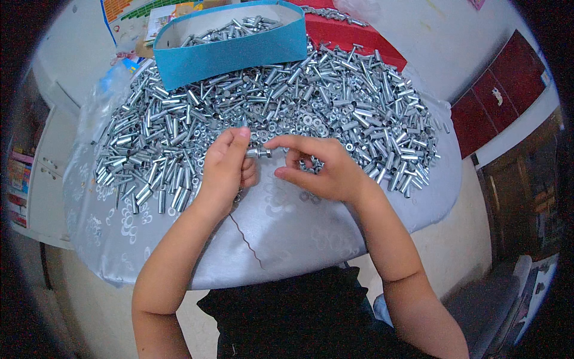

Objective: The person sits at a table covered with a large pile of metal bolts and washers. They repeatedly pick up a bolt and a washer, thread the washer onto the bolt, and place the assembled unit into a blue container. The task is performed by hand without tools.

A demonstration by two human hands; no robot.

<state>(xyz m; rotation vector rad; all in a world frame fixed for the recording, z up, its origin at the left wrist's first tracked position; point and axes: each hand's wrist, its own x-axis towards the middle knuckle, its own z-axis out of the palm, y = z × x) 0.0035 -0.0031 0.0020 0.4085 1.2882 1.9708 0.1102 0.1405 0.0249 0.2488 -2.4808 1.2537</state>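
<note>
My left hand is closed around a metal sleeve anchor, whose nut end sticks out to the right from the curled fingers. Just beside that end, my right hand has its thumb and index finger apart, with nothing visible between them. The index fingertip is close to the nut; whether it touches cannot be made out. Beyond both hands spreads a wide heap of loose metal sleeves, bolts and nuts. Flat washers lie gathered in the middle of the heap, partly hidden behind my fingers.
A blue open box holding metal pieces stands at the back of the table, with a red box to its right. A thin wavy brown strand lies on the silvery tablecloth near the front edge. Plastic wrapping sits at left.
</note>
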